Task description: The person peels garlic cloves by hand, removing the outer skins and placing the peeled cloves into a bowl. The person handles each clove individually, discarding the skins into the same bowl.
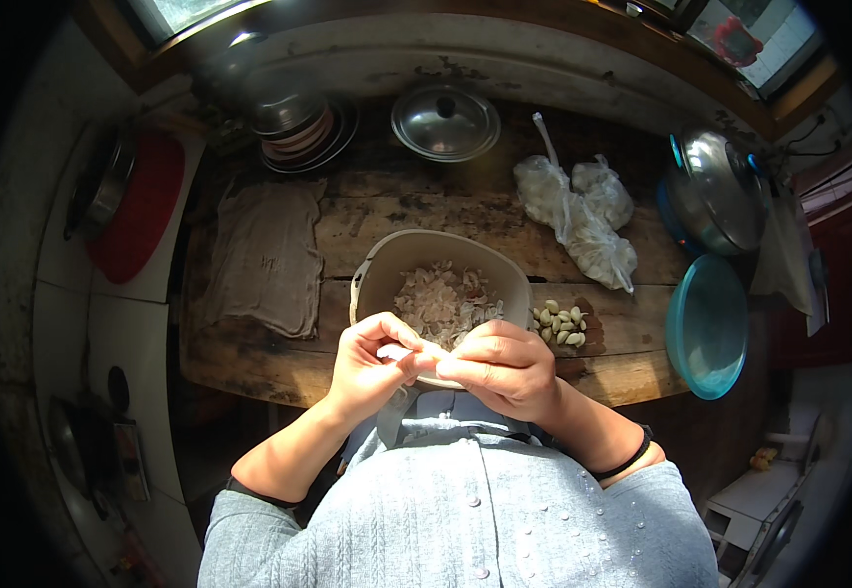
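My left hand (380, 360) and my right hand (510, 366) meet fingertip to fingertip over the near rim of a beige plastic basin (495, 257). Between them they pinch a small pale piece, likely a garlic clove, mostly hidden by the fingers. Dry garlic skins (433, 298) cover the basin's bottom. Just right of the basin, peeled garlic cloves (562, 323) lie in a loose pile on the wooden table (426, 209), beside a dark damp patch.
Knotted plastic bags (580, 217) with pale contents lie behind the cloves. A teal bowl (706, 327) leans at the table's right edge near a lidded pot (723, 191). At left is a grey cloth (268, 257); behind stand stacked pans (297, 132) and a metal lid (445, 125).
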Demonstrator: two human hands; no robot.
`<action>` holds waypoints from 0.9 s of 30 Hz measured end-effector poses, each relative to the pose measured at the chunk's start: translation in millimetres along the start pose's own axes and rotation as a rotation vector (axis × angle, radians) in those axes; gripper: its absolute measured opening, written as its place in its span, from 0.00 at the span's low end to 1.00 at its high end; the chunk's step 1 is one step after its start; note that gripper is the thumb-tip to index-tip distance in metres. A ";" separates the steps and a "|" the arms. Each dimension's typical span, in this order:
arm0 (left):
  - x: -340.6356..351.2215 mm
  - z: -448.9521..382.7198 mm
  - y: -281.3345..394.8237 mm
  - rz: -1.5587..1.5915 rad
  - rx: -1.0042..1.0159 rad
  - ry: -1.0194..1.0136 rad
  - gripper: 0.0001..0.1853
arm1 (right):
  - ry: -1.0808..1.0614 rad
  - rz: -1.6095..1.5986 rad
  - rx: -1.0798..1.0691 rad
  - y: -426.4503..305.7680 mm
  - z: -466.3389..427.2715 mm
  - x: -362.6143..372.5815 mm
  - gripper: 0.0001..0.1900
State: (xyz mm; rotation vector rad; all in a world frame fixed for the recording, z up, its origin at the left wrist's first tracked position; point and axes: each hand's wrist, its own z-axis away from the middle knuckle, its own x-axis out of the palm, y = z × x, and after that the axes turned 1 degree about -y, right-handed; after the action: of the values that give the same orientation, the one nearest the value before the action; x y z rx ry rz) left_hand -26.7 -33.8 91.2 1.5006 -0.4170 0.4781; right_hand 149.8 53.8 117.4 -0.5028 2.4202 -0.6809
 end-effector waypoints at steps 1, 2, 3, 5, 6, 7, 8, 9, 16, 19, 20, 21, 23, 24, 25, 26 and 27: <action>0.3 -0.2 0.1 0.008 -0.007 -0.001 0.09 | 0.006 -0.014 -0.001 0.7 2.0 1.5 0.08; 0.5 -0.9 0.1 0.040 -0.017 -0.014 0.09 | 0.015 -0.031 0.007 1.8 3.8 2.7 0.08; 0.5 -1.8 0.1 0.071 -0.026 -0.027 0.09 | -0.007 -0.044 0.018 3.1 5.4 3.4 0.08; 0.4 -2.5 0.3 0.079 -0.003 -0.022 0.09 | 0.077 -0.067 0.085 6.0 7.8 -0.5 0.11; 0.2 -2.6 0.4 0.107 0.002 -0.020 0.09 | 0.038 -0.024 0.202 5.4 8.5 0.8 0.10; 0.2 -2.7 0.4 0.075 0.019 -0.016 0.09 | 0.083 -0.008 0.270 6.1 8.1 -0.1 0.09; 0.4 -2.2 0.1 0.068 0.028 -0.015 0.09 | 0.054 -0.071 0.329 4.3 8.2 0.2 0.08; 0.6 -1.7 -0.1 0.091 0.038 -0.023 0.08 | 0.068 -0.145 0.367 0.5 8.5 0.7 0.07; 7.7 0.1 -4.5 -0.439 0.330 0.010 0.06 | 0.114 -0.611 0.635 -4.2 5.5 8.2 0.06; 11.7 -0.8 -4.3 -0.452 0.387 0.028 0.07 | 0.212 -0.963 0.911 -4.6 7.5 15.2 0.06; 11.9 -2.7 -3.4 -0.513 0.453 0.026 0.08 | 0.237 -1.023 1.001 -4.4 8.2 16.1 0.06; 12.8 -3.2 -2.6 -0.564 0.486 0.009 0.09 | 0.263 -1.083 1.092 -4.5 8.8 16.5 0.07; 13.3 -2.7 0.0 -0.649 0.553 -0.035 0.10 | 0.284 -1.177 1.116 -3.8 9.0 17.3 0.09; 13.1 -3.8 0.5 -0.647 0.549 -0.033 0.10 | 0.304 -1.218 1.103 -4.2 9.3 16.8 0.09; 12.9 -3.7 1.1 -0.656 0.568 -0.032 0.10 | 0.322 -1.260 1.089 -4.1 9.4 16.7 0.09; 12.5 -3.6 1.4 -0.667 0.584 -0.034 0.09 | 0.344 -1.204 1.042 -5.6 10.4 16.1 0.10; 11.8 -4.2 1.1 -0.677 0.600 -0.036 0.09 | 0.261 -0.995 0.918 -4.9 10.9 16.0 0.10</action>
State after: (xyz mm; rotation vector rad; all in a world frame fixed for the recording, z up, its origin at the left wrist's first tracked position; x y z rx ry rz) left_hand -17.4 -29.1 98.4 2.1045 0.2464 0.0240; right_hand 145.3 38.3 105.8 -1.2281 1.6166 -2.2009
